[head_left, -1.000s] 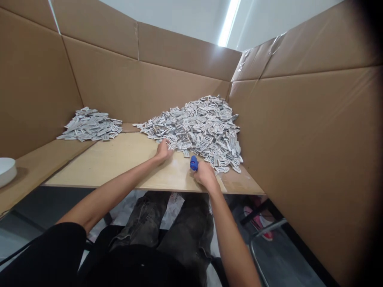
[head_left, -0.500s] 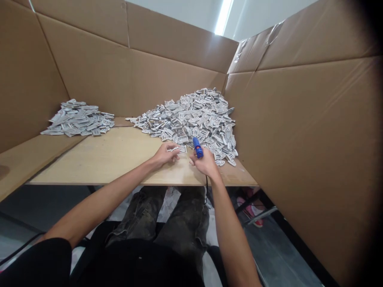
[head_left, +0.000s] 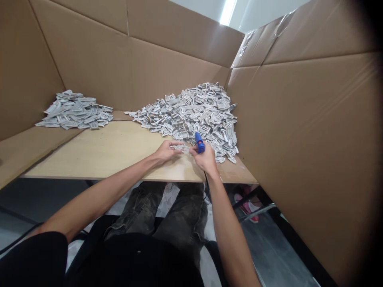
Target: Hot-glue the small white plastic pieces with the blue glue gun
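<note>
- Just changed: left hand (head_left: pixel 165 152) is off the pile edge with one flat, slotted, grey-white piece (head_left: pixel 181 148), material unclear; right hand (head_left: pixel 207 160) has closed the gap that showed half a second ago.
- Meaning, as judged: piece is now apart from the rest and handled from both sides; work looks centred on this single piece.
- Piece location: between the hands, over the near part of the pale wooden tabletop (head_left: pixel 104 149), just in front of the large heap of similar grey-white slotted pieces (head_left: pixel 206 113).
- Left fingers: pinching the piece at its left end, thumb and fingers nearly closed, little opening.
- Right fingers: curled around a blue, rounded-nose handheld tool with a red-orange detail (head_left: pixel 199 142); index or thumb tip at the piece's right end, seemingly touching, too blurred to be sure. Exact split of grip hidden.
- Tool: nose points up and away toward the large heap, not at the piece. Thin black cord (head_left: pixel 206 184) hangs below the right hand, likely the tool's.
- Around: smaller mound of grey-white pieces (head_left: pixel 74 113) at far left, well apart from both hands; brown cardboard walls (head_left: pixel 176 59) behind and to the sides.
- Piece outline smeared; face and orientation can't tell.
</note>
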`<action>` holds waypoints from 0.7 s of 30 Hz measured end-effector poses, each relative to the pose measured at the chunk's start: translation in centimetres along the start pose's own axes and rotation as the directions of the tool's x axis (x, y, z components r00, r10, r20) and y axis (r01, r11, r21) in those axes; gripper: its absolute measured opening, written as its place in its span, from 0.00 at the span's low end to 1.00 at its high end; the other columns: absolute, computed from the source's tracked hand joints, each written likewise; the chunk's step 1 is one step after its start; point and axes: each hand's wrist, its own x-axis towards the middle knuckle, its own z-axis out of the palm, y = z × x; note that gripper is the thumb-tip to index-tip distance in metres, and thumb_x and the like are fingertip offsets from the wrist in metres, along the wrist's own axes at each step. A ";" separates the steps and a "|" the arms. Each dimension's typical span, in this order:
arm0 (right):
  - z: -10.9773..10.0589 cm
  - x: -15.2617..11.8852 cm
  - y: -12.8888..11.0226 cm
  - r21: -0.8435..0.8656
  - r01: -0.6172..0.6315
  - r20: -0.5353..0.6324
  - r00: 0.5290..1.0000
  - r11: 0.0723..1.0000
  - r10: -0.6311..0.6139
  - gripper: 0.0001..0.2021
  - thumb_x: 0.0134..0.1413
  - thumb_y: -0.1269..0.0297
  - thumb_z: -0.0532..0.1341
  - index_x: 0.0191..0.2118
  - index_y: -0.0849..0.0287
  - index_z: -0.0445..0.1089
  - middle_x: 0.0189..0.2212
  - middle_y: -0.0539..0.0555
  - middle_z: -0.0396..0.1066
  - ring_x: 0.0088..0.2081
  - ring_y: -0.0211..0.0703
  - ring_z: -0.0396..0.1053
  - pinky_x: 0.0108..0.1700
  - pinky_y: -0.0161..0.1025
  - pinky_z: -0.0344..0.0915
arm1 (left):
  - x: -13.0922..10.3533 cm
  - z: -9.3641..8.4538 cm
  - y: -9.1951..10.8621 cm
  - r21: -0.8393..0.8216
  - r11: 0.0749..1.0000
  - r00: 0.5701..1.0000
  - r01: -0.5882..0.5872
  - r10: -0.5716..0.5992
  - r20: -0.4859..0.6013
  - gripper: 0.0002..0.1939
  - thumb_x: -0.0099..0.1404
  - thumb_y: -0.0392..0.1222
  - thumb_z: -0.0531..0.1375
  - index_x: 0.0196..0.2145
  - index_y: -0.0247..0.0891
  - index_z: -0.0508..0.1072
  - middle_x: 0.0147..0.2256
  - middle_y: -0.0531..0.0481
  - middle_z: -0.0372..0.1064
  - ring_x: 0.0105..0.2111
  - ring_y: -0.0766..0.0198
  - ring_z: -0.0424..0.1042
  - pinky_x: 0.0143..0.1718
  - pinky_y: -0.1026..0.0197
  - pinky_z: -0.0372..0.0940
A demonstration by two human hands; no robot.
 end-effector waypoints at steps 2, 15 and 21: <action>0.1 0.1 0.1 -0.042 0.009 -0.020 1.000 0.999 -0.010 0.06 0.49 0.65 0.67 0.34 0.57 0.73 0.34 0.54 0.81 0.35 0.45 0.75 0.43 0.40 0.67 | -0.1 0.1 -0.1 -0.041 0.999 0.999 -0.006 0.008 0.031 0.32 0.45 0.39 0.81 0.49 0.31 0.84 0.43 0.39 0.83 0.38 0.55 0.81 0.45 0.53 0.75; 0.6 -0.4 -0.2 -0.182 0.093 0.007 0.996 0.979 -0.093 0.07 0.54 0.64 0.66 0.39 0.56 0.74 0.35 0.54 0.79 0.36 0.47 0.74 0.43 0.40 0.63 | 0.6 0.1 -1.3 -0.036 0.999 0.992 -0.040 0.044 0.116 0.30 0.47 0.44 0.82 0.46 0.31 0.83 0.46 0.36 0.82 0.37 0.54 0.83 0.45 0.52 0.78; 1.1 -0.4 -0.2 -0.257 0.123 0.011 0.992 0.959 -0.124 0.07 0.54 0.66 0.65 0.40 0.57 0.73 0.36 0.57 0.78 0.38 0.49 0.73 0.43 0.40 0.63 | 0.1 0.5 -0.4 0.012 0.997 0.994 -0.075 0.074 0.080 0.23 0.54 0.46 0.79 0.41 0.30 0.80 0.39 0.39 0.82 0.35 0.55 0.83 0.41 0.56 0.76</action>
